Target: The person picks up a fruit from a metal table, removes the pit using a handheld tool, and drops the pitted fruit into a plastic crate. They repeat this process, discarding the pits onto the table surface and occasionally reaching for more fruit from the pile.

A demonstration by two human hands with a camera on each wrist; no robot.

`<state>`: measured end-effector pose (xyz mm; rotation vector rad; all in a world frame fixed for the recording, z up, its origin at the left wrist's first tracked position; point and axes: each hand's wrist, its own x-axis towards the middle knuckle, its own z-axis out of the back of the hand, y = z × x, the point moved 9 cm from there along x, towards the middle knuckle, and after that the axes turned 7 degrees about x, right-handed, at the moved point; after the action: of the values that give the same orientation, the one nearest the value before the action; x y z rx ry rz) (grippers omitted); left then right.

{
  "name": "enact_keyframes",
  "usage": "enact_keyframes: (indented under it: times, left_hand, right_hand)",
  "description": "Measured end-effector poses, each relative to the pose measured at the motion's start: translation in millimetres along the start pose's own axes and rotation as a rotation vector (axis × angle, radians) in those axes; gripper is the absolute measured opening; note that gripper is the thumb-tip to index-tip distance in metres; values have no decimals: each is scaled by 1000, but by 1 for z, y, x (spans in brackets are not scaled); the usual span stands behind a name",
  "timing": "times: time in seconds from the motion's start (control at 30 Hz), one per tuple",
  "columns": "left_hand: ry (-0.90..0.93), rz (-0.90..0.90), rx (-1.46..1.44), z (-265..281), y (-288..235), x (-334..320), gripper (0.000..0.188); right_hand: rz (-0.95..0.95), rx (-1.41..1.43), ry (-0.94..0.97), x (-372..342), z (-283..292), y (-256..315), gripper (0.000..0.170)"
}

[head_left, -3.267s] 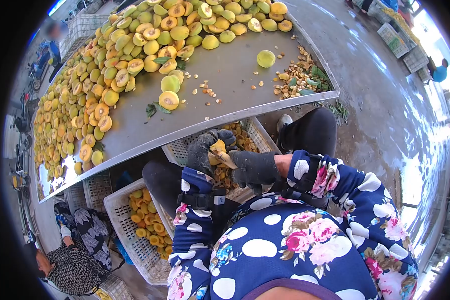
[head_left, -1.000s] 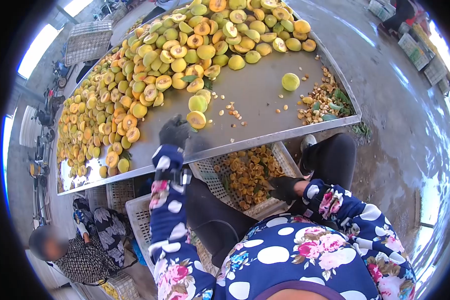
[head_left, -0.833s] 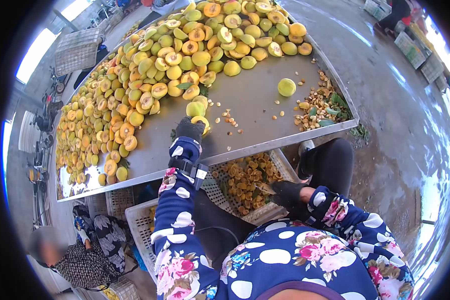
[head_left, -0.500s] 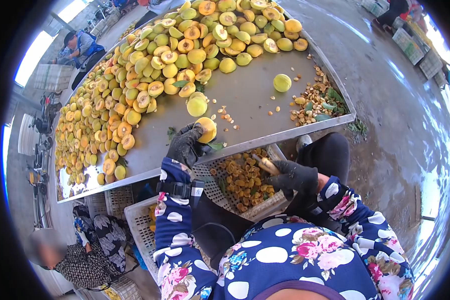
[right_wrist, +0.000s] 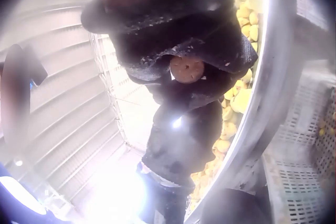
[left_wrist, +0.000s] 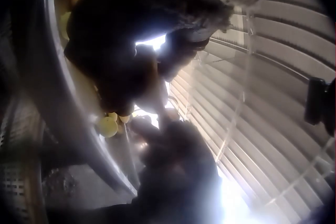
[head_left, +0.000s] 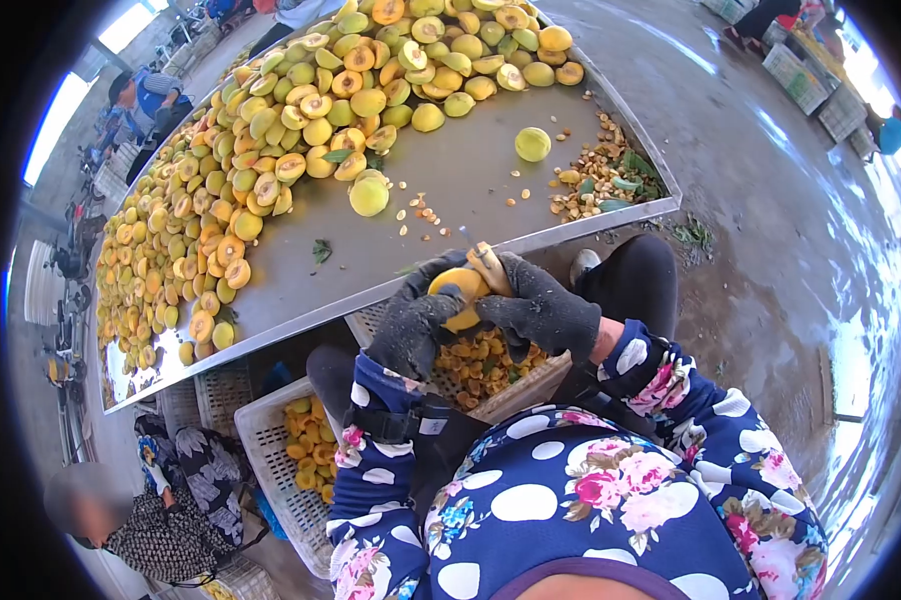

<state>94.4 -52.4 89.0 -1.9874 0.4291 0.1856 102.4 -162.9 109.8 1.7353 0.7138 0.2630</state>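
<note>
Above the basket's near side, the gloved left hand [head_left: 411,315] grips a yellow fruit piece [head_left: 462,294] in the head view. The gloved right hand [head_left: 543,308] is curled round a tool with a light wooden handle [head_left: 490,268], its thin tip pointing up and away. Tool and fruit meet between the two hands. In the right wrist view the round handle end [right_wrist: 187,69] shows inside the dark right glove [right_wrist: 178,35]. The left wrist view is dark; both gloves are close together there, and the fruit cannot be made out.
A metal table [head_left: 451,180] carries heaped halved fruit [head_left: 271,150], a lone green fruit [head_left: 533,144], and pits [head_left: 596,170] at its right corner. Below stand a basket of cut pieces [head_left: 486,365] and a white crate [head_left: 271,440]. Another person [head_left: 171,530] sits at lower left.
The left hand has taken a fruit piece from the table and drawn it back toward the body. The right hand has risen with the tool and moved left to meet it.
</note>
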Motion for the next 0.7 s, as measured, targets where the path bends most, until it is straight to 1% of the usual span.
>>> enact_keyframes:
  times: [0.03,0.07,0.13,0.17,0.2,0.23,0.27,0.3,0.33,0.37,0.4,0.47,0.5,0.57,0.63,0.67,0.7]
  left_hand:
    - [244,-2,-66,-24,-3,-3,34]
    - [246,-1,-69,-20,7,-1,34]
    - [86,-55,-130,7,29,9,35]
    - [-91,-430,568,0,4,-5,36]
    - [-91,-431,566,-6,0,-4,36]
    - [-112,-198,-66,4,15,3,37]
    - [-122,49,-693,-2,35,4,38]
    - [88,12,-792,-5,32,8,41]
    - [86,9,-798,-2,34,8,41]
    - [43,-19,-777,0,30,9,42]
    - [2,-47,-754,3,27,9,42]
    - [-7,-64,-704,6,31,12,43]
    - [-35,-55,-680,8,34,12,43]
    - [-62,-49,-661,12,42,15,43]
    - [-65,-102,-693,20,49,21,56]
    - [-67,-103,-696,18,48,19,56]
    - [-73,-120,-733,16,44,15,49]
  right_hand:
    - [1,-122,-24,1,3,-1,35]
    - [-1,-123,-26,4,6,-4,35]
    - [334,-550,2,4,-2,22,31]
    - [208,-627,-90,4,3,23,27]
    - [207,-629,-91,3,3,22,27]
    - [287,-650,-140,-1,6,27,26]
    - [367,-671,-188,-6,6,36,26]
    - [366,-676,-184,-11,4,38,26]
    - [399,-665,-110,-17,-5,44,25]
    - [431,-650,-38,-23,-14,46,25]
    - [426,-651,-37,-24,-14,42,25]
    - [370,-841,40,-23,-20,24,24]
    - [309,-847,28,-20,-20,19,26]
    - [282,-888,33,-19,-24,16,27]
    - [255,-927,42,-17,-25,12,27]
    - [252,-948,45,-16,-25,9,28]
    - [248,-969,47,-15,-25,6,28]
